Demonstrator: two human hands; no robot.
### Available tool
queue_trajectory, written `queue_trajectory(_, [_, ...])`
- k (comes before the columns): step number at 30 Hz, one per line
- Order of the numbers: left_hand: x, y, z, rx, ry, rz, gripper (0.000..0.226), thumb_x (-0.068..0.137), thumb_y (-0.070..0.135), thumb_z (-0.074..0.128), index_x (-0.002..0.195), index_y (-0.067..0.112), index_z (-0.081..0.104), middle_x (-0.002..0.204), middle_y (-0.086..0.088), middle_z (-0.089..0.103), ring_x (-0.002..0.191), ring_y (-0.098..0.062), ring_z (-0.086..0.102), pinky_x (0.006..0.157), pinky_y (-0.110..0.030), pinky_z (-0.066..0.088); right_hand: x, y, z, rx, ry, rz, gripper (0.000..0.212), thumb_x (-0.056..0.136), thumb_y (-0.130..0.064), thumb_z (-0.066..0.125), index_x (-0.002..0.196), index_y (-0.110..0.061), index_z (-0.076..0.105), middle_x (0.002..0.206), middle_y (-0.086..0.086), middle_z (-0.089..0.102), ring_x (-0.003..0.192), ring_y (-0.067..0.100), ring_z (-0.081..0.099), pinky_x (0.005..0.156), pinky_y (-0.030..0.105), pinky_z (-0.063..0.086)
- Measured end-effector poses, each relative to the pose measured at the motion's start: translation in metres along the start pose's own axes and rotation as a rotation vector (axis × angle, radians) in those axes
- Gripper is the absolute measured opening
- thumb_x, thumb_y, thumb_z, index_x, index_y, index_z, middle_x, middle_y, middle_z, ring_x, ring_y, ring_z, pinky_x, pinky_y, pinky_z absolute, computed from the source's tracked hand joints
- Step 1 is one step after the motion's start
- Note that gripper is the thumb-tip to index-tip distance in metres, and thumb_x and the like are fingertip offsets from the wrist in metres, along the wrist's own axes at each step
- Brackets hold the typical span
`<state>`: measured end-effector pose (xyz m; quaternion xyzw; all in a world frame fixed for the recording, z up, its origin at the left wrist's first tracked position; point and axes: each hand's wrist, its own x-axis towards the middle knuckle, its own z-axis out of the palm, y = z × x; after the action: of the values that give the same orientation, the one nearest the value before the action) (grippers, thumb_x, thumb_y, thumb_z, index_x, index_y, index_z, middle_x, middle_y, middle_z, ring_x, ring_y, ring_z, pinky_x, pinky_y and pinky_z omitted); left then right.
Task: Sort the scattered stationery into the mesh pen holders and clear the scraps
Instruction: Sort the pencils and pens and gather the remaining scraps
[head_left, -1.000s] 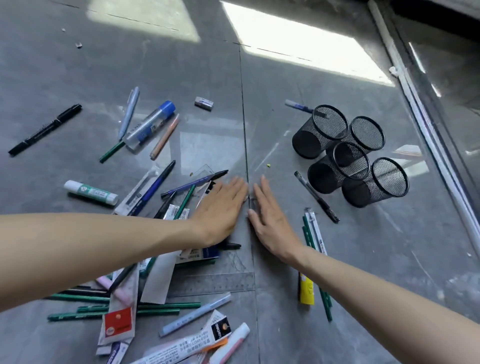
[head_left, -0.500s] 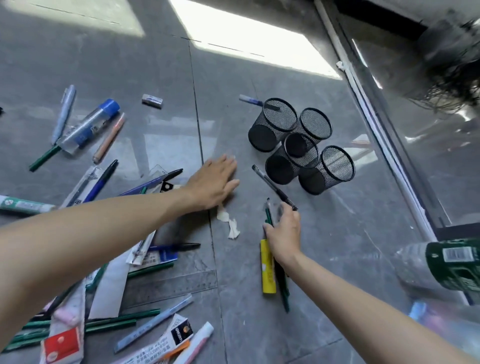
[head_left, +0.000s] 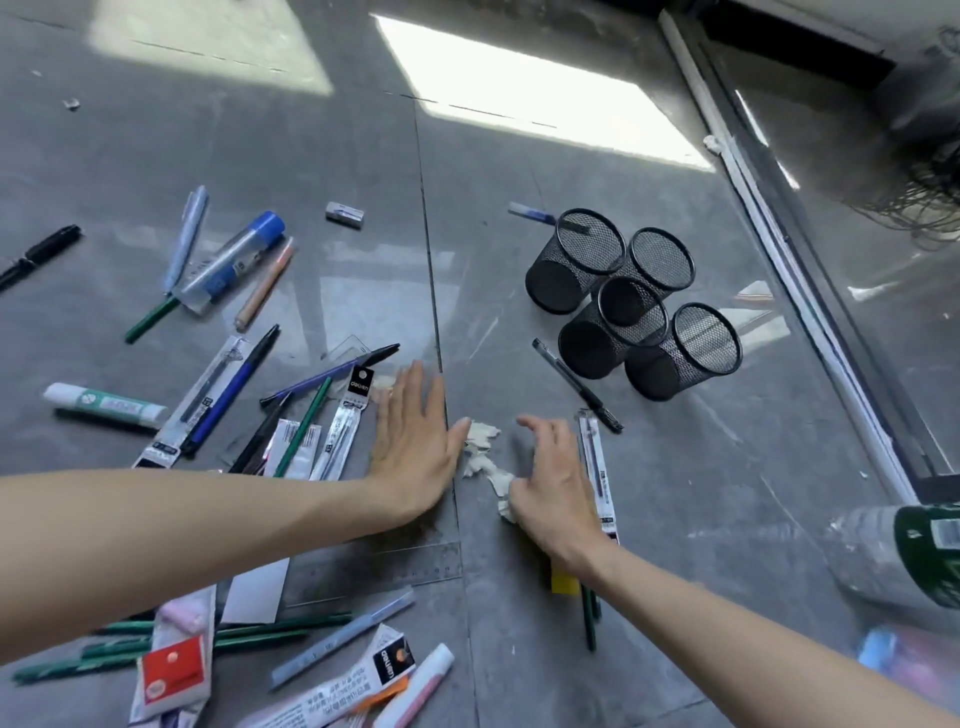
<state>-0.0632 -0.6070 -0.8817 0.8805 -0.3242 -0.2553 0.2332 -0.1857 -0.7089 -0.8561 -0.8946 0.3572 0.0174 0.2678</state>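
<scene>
Head view: the paper scraps (head_left: 480, 452) are located on the floor (head_left: 363, 156) between both hands, strung near-to-far. The left hand (head_left: 413, 457) is pressed flat, fingers together; the right hand (head_left: 556, 483), fingers apart and bent, is possibly touching their near end.
</scene>
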Motion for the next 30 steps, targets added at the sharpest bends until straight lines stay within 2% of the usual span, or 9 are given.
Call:
queue_trajectory(3, [-0.006,0.005,-0.002,-0.174,-0.057,0.223,0.058,0.1,0.038,0.029,0.151,0.018,0.007,0.158,0.003,-0.008,0.145,-0.015,-0.005,0.113,-0.026,-0.002,-0.01,-0.003,0.007,0.041,-0.058,-0.027,0.061,0.08,-0.011,0.051,0.137,-0.023,0.036,0.123,-0.003,0.037,0.112,0.018,0.046,0.095,0.036,0.042])
queue_trajectory(5, [-0.009,0.004,-0.004,-0.152,0.004,0.31,0.055,0.1,0.036,0.03,0.15,0.019,0.013,0.158,0.005,-0.002,0.144,-0.011,-0.001,0.115,-0.025,-0.001,-0.013,-0.001,0.006,0.042,-0.081,-0.066,0.065,0.077,-0.011,0.051,0.139,-0.024,0.032,0.122,-0.004,0.036,0.111,0.017,0.046,0.095,0.035,0.042])
queue_trajectory(9, [0.002,-0.008,-0.007,-0.037,0.084,0.145,0.06,0.1,0.035,0.03,0.151,0.015,0.003,0.158,-0.001,-0.008,0.144,-0.012,-0.008,0.116,-0.028,-0.005,-0.015,0.011,-0.007,-0.021,-0.222,-0.16,0.074,0.078,-0.023,0.051,0.145,-0.028,0.02,0.116,-0.005,0.032,0.1,0.016,0.047,0.082,0.03,0.042])
queue_trajectory(12, [0.004,-0.007,-0.004,-0.061,-0.046,0.27,0.065,0.099,0.037,0.036,0.15,0.013,0.004,0.157,-0.007,0.01,0.145,-0.02,0.008,0.116,-0.028,0.005,-0.012,0.023,-0.012,-0.121,-0.328,-0.255,0.078,0.084,-0.029,0.057,0.148,-0.027,0.012,0.118,-0.005,0.029,0.1,0.014,0.045,0.085,0.029,0.042])
queue_trajectory(15, [-0.004,0.003,0.0,-0.115,-0.238,0.445,0.066,0.098,0.038,0.038,0.15,0.017,0.004,0.157,-0.002,0.014,0.143,-0.014,0.014,0.113,-0.018,0.007,-0.002,0.023,-0.012,-0.053,-0.277,-0.195,0.073,0.084,-0.026,0.066,0.145,-0.021,0.026,0.122,-0.001,0.037,0.106,0.019,0.051,0.09,0.033,0.043])
queue_trajectory(20, [0.005,-0.004,0.002,-0.041,-0.196,0.441,0.078,0.095,0.037,0.046,0.15,0.013,-0.003,0.158,-0.003,0.005,0.145,-0.012,0.006,0.114,-0.018,0.003,0.022,0.006,-0.004,0.057,-0.207,-0.098,0.063,0.077,-0.017,0.074,0.132,-0.014,0.043,0.125,0.006,0.055,0.116,0.022,0.049,0.092,0.028,0.037])
queue_trajectory(25, [-0.002,-0.006,0.012,-0.015,-0.266,0.509,0.079,0.091,0.012,0.051,0.15,0.01,-0.002,0.157,-0.005,0.012,0.143,-0.018,0.017,0.117,-0.023,0.008,0.026,-0.004,0.001,0.172,-0.188,0.027,0.036,0.076,-0.015,0.072,0.105,-0.017,0.051,0.092,0.005,0.065,0.087,0.024,0.063,0.078,0.039,0.051])
queue_trajectory(28, [-0.01,-0.006,0.022,-0.092,-0.19,0.534,0.074,0.086,-0.002,0.048,0.15,0.013,0.014,0.156,-0.003,0.019,0.142,-0.018,0.023,0.117,-0.026,0.016,0.029,-0.005,0.006,0.226,-0.129,0.145,0.01,0.078,-0.009,0.058,0.085,-0.013,0.053,0.081,0.01,0.065,0.075,0.03,0.064,0.07,0.049,0.055])
queue_trajectory(30, [-0.015,-0.004,0.028,-0.177,-0.097,0.511,0.07,0.083,-0.008,0.047,0.146,0.016,0.03,0.153,-0.003,0.028,0.139,-0.018,0.032,0.115,-0.028,0.025,0.03,-0.007,0.008,0.271,-0.09,0.225,0.007,0.078,-0.006,0.055,0.077,-0.013,0.059,0.074,0.012,0.066,0.071,0.03,0.066,0.068,0.048,0.056])
